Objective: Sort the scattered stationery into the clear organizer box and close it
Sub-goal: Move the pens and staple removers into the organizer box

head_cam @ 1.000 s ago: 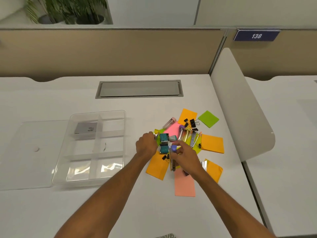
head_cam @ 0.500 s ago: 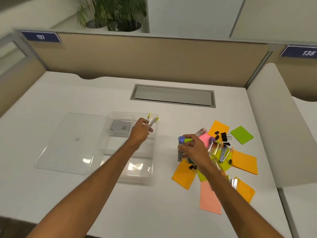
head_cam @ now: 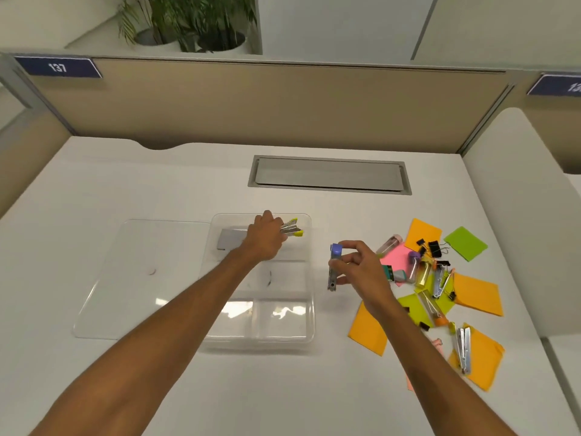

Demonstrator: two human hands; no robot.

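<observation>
The left hand, closed on yellow-tipped staplers, hung over the box's far-right compartment, while the right hand pinched an upright purple stapler just beside the box's right wall.

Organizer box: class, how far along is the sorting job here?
Barely begun. The organizer box holds only a grey pad. In hand: the left hand holds yellow-tipped staplers over it; the right hand carries a purple stapler. Left: the scattered pile, and the lid lies open.
</observation>
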